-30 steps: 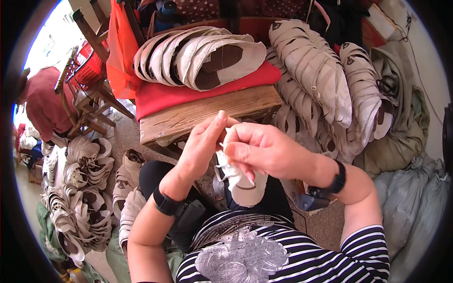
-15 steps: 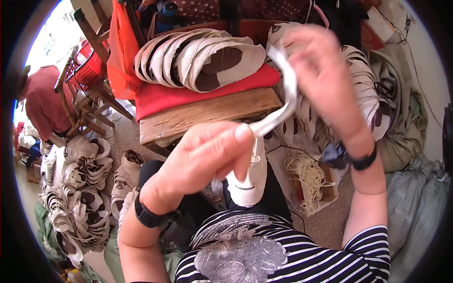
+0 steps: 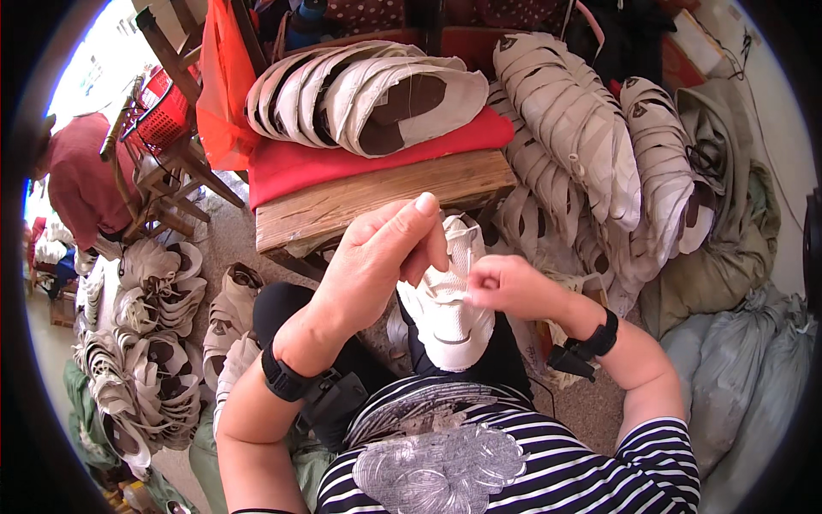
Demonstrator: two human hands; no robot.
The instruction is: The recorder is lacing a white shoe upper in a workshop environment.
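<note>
A white lace-up shoe upper (image 3: 458,321) stands between my knees, its toe end toward me. My left hand (image 3: 381,257) is closed above its left side, thumb pressed to the fingers; what they pinch is hidden. On the other side my right hand (image 3: 518,289) is curled in a pinch close against the upper's lacing area. A thin white shoelace (image 3: 461,264) runs to its fingertips, partly blurred.
Ahead is a wooden bench (image 3: 377,201) with a red cloth (image 3: 300,167) and a row of shoe uppers (image 3: 360,98). More uppers (image 3: 561,120) are stacked right; others (image 3: 158,343) cover the floor left. Grey sacks (image 3: 736,360) lie right. Another person (image 3: 86,176) bends far left.
My right hand has come down from the upper right to the shoe upper. The white lace no longer stretches high between my hands. My left hand has turned slightly, thumb pointing upward.
</note>
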